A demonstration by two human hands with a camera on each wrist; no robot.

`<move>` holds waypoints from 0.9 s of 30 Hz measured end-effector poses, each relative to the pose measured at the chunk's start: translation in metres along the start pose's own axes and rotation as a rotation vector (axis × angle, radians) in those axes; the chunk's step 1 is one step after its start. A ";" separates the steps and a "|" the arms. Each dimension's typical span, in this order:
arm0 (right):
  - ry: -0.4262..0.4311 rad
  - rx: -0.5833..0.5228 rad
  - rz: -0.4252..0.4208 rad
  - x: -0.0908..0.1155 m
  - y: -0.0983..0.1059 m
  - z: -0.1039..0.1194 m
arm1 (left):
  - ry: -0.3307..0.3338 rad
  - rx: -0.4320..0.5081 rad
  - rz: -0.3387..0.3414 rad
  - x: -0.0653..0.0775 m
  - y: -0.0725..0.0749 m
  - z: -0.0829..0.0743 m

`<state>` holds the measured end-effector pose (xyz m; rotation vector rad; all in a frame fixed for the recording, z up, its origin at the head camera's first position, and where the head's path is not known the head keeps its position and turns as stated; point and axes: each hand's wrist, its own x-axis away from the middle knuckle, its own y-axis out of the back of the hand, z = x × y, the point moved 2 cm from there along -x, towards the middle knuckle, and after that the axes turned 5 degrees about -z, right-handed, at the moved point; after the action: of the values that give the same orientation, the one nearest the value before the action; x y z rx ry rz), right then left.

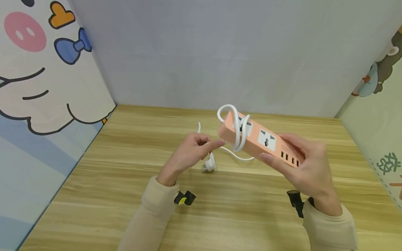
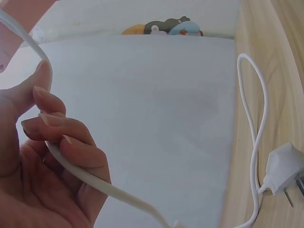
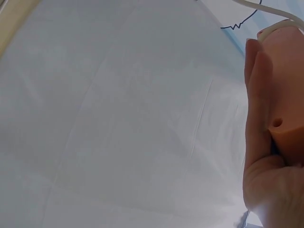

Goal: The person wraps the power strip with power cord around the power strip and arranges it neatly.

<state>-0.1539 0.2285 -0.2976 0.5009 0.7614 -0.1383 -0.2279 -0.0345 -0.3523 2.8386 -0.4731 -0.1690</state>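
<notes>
My right hand grips a pink power strip by its USB-port end and holds it tilted above the table. White cord is looped around the strip's far end, over one socket. To the left of that end, my left hand pinches the cord between thumb and curled fingers, as the left wrist view shows. Below the left hand, the white plug lies on the table with its prongs to the left. In the right wrist view the pink strip lies against my right hand's fingers.
A wood-grain table lies below, with a loose stretch of cord over it. A plain pale backdrop rises behind; cartoon-printed panels stand at the sides. Dark wrist-camera mounts show by both cuffs.
</notes>
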 end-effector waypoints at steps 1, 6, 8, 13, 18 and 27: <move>0.000 0.009 0.006 0.000 0.000 0.000 | -0.003 -0.003 -0.008 0.000 0.000 0.000; -0.027 0.033 0.051 0.001 -0.001 0.001 | -0.015 -0.016 -0.061 -0.001 0.002 0.002; -0.040 0.034 0.064 0.001 -0.002 0.001 | -0.021 -0.021 -0.083 -0.002 0.002 0.003; -0.048 0.034 0.082 0.002 -0.003 0.000 | -0.038 -0.033 -0.116 -0.002 0.003 0.003; -0.055 0.012 0.107 0.002 -0.003 0.001 | -0.027 -0.022 -0.139 -0.002 0.005 0.005; -0.084 -0.023 0.199 0.003 0.001 0.004 | -0.039 -0.008 -0.156 0.000 0.009 0.002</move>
<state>-0.1488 0.2280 -0.2971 0.5425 0.6269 0.0350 -0.2313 -0.0433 -0.3521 2.8678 -0.2581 -0.2549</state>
